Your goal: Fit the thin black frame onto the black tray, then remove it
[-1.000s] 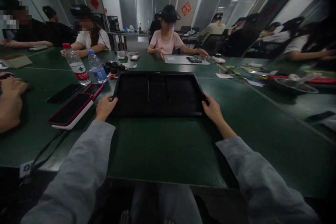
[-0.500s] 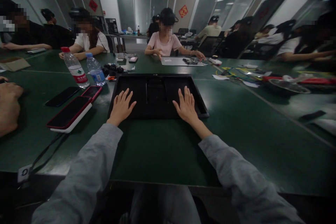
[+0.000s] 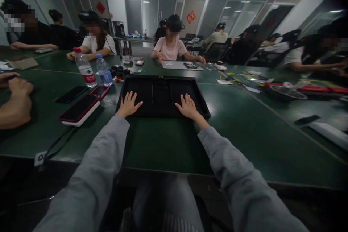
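Hands (image 3: 128,105) (image 3: 188,107) apparently on black panel (image 3: 161,109)

The black monitor housing (image 3: 161,98) appears to be plastic, smooth and largely matt. The green tabletop (image 3: 168,141) is smooth and semi-glossy, throwing back pale reflections. The grey sleeves (image 3: 236,159) are matt, creased cloth. The red-capped bottle (image 3: 87,70) and blue-capped bottle (image 3: 104,70) are clear, shiny plastic. The black phone (image 3: 71,94) presents a smooth, dark face. The open carton (image 3: 23,62) looks like matt cardboard.
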The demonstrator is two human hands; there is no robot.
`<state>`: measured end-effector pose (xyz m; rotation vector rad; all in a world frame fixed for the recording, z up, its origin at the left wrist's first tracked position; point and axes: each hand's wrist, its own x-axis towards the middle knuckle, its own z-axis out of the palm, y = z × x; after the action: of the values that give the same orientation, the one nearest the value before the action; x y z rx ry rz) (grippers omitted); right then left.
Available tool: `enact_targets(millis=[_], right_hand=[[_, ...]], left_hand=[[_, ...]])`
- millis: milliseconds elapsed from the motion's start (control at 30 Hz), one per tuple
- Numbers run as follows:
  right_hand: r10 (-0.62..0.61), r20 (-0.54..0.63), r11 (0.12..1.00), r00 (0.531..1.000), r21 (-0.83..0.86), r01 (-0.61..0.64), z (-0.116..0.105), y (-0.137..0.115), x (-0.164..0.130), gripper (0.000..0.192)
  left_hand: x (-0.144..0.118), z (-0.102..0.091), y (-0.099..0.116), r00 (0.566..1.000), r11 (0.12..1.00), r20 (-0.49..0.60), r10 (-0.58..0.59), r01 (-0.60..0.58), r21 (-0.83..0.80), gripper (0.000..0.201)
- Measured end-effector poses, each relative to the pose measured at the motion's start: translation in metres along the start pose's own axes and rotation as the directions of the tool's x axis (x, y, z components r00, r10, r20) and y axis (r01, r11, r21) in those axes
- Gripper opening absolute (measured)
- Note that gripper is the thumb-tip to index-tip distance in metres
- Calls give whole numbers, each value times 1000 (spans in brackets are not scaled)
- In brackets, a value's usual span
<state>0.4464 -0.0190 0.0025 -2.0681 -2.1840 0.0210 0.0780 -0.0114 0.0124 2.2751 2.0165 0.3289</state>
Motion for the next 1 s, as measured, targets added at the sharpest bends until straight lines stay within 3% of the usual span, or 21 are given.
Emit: enact_targets(millis=[200,333,467,600,700,800,900,1000], right_hand=[[-11,-71,1000,997,26,13,-1,-2,-2,83],[-19,-64,999,998,25,20,0,-6,-9,84],[-44,-128,998,991,35,49,7,-9,-15,85],[-41,-155,999,987,24,45,8,-11,-12,86],[-50,-201,999,978,2,52,7,-15,-5,86],[-42,-210,999,977,7,45,9,-20,3,83],[-54,-186,998,981,15,58,10,-23,12,80],[-89,-216,996,972,7,93,6,-26,20,76]], left_hand=[[-1,-3,1,1000,1000,1,13,-13,-24,86],[-13,-5,-2,999,999,-33,9,-10,-31,82],[-27,-11,-4,999,1000,-54,1,-2,-24,72],[-24,-19,12,976,1000,-218,-16,19,12,54],[-8,-17,30,944,999,-327,-38,43,7,54],[10,-8,38,957,997,-280,70,-62,36,61],[23,-2,33,980,997,-186,74,-70,25,63],[30,0,25,983,998,-171,59,-57,19,65]])
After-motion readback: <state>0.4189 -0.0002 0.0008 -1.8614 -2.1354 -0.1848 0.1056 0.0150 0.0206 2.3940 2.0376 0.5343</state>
